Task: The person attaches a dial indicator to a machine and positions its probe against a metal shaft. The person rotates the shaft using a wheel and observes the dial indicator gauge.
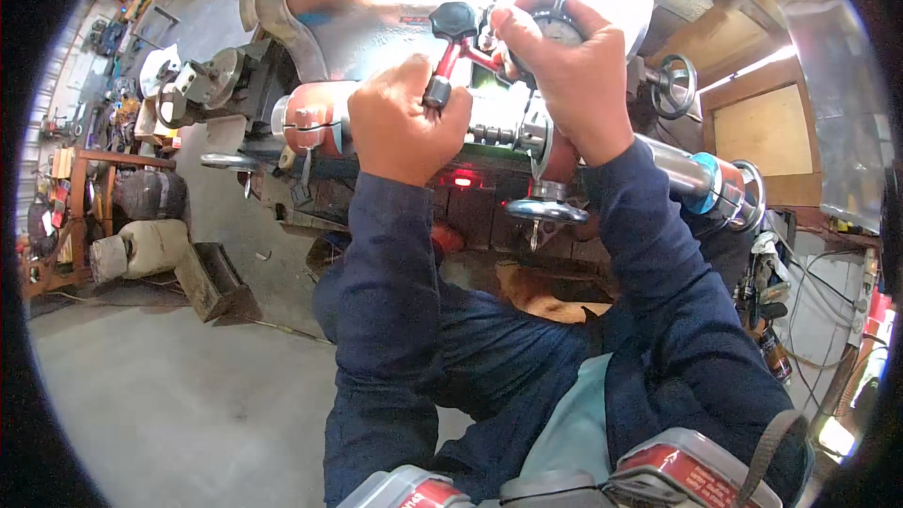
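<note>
1. Head view: a person in dark blue sleeves works at a grey machine [376, 9] in a cluttered workshop.
2. Left hand [406, 120], fingers pressed together in a fist, grips a red lever [448, 64] topped by a black knob [454, 19], just in front of the machine's body.
3. Right hand [574, 75], fingers curled, clasps a round dial gauge [559, 30] beside the lever.
4. Below both hands sits a silver handwheel [546, 212]; a second, smaller wheel [675, 86] stands right of the right hand.
5. Far left, a pale jug [141, 247] lies on the concrete floor [169, 395].
</note>
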The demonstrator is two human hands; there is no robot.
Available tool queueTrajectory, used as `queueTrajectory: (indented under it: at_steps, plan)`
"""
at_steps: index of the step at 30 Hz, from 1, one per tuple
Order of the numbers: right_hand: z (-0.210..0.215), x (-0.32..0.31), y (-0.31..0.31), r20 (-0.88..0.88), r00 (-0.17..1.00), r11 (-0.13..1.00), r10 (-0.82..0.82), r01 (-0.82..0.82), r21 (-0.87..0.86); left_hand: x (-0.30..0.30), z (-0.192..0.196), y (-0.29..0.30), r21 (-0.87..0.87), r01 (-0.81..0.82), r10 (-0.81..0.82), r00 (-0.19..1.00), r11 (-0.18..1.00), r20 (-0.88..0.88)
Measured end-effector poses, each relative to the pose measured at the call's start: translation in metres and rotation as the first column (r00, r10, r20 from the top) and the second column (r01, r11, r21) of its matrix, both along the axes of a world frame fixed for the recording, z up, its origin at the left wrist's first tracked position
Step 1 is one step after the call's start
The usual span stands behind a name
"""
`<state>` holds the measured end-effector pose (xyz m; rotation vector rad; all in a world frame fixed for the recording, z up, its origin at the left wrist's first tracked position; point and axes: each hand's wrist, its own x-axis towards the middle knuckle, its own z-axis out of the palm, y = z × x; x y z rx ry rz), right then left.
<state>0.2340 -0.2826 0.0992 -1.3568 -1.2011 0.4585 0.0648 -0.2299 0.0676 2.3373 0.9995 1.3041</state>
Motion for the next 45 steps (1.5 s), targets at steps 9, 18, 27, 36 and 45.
queueTrajectory:
  at_steps: [9,18,27,36,45]
  plan:
    - [0.005,0.026,-0.036,-0.059,0.969,0.943,0.24,-0.247,-0.223,0.009,-0.017,-0.003,0.254,-0.133,0.105,0.987,0.958,0.123]
    - [-0.011,0.023,-0.036,-0.017,0.962,0.951,0.272,-0.271,-0.15,0.0,-0.013,-0.005,0.111,-0.028,0.015,0.993,0.993,0.12]
    - [-0.018,0.022,-0.036,0.016,0.981,0.966,0.193,-0.187,-0.181,-0.004,-0.022,0.001,0.179,0.0,-0.021,0.993,0.984,0.115]
    - [-0.012,0.024,-0.036,0.18,0.958,0.966,0.222,-0.19,-0.178,-0.002,-0.022,0.001,0.207,0.001,-0.029,0.99,0.978,0.135]
    - [-0.011,0.023,-0.037,0.086,0.972,0.965,0.22,-0.204,-0.163,-0.001,-0.02,0.0,0.191,-0.001,-0.027,0.989,0.982,0.145]
